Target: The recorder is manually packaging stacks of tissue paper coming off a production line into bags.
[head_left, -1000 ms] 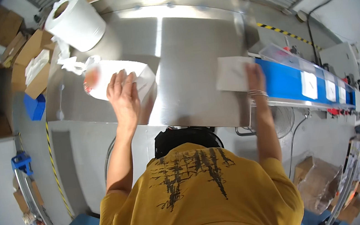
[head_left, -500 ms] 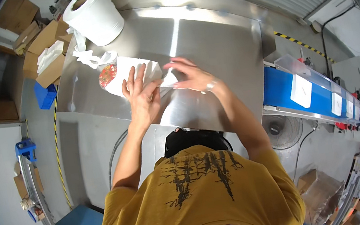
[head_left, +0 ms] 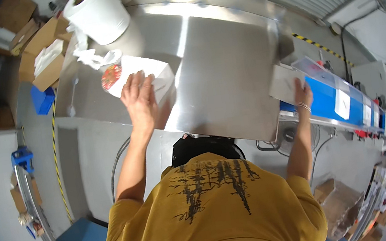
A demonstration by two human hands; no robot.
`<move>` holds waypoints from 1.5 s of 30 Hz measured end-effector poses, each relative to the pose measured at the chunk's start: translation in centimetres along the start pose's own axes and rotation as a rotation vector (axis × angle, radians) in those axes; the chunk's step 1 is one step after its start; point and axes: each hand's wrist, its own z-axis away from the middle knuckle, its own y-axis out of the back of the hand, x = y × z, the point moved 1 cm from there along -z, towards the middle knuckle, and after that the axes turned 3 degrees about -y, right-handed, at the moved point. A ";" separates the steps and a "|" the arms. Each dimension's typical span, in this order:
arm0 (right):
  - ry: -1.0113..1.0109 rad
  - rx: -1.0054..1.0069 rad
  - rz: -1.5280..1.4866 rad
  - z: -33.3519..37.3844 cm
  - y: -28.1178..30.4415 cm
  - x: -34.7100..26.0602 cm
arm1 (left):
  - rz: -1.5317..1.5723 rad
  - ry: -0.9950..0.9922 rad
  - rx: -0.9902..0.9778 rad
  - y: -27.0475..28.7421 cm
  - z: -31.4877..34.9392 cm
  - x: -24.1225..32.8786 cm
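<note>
A white block (head_left: 149, 70), looking like a paper stack or a box, lies on the left of the steel table. My left hand (head_left: 139, 98) rests over its near side, fingers stretched out. Against its left end is a round red patterned piece (head_left: 111, 77). Away to the right, my right hand (head_left: 303, 95) grips the edge of a flat whitish piece (head_left: 282, 83), blurred by motion. That piece sits where the table meets the blue conveyor belt (head_left: 322, 97); whether it touches the belt I cannot tell.
A large white paper roll (head_left: 98, 18) stands at the table's back left, its loose end (head_left: 95, 59) trailing toward the block. Farther along the belt lie several white flat pieces (head_left: 342, 104). An open cardboard box (head_left: 45, 67) and a blue bin (head_left: 42, 98) stand left of the table.
My right hand has moved from beside the white block over to the conveyor, carrying a flat whitish piece. My left hand has stayed at the block, shifting slightly left.
</note>
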 end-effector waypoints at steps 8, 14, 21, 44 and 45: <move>1.022 -0.210 0.212 8.5 -9.4 -16.2 | 0.115 0.061 -0.050 0.3 -0.3 0.6; 0.941 -0.852 -0.197 14.4 -19.1 -27.0 | 0.137 -0.035 -0.100 0.9 -0.4 0.3; 0.547 -0.976 -0.363 13.0 -17.6 -20.3 | -0.107 0.188 -0.259 0.2 -2.7 -3.2; 0.573 0.353 0.179 1.9 8.2 0.5 | 0.161 -0.007 -0.360 -3.2 1.3 21.0; 0.538 0.044 -0.006 3.9 7.0 -1.2 | 0.153 -0.069 -0.317 -3.2 1.5 21.1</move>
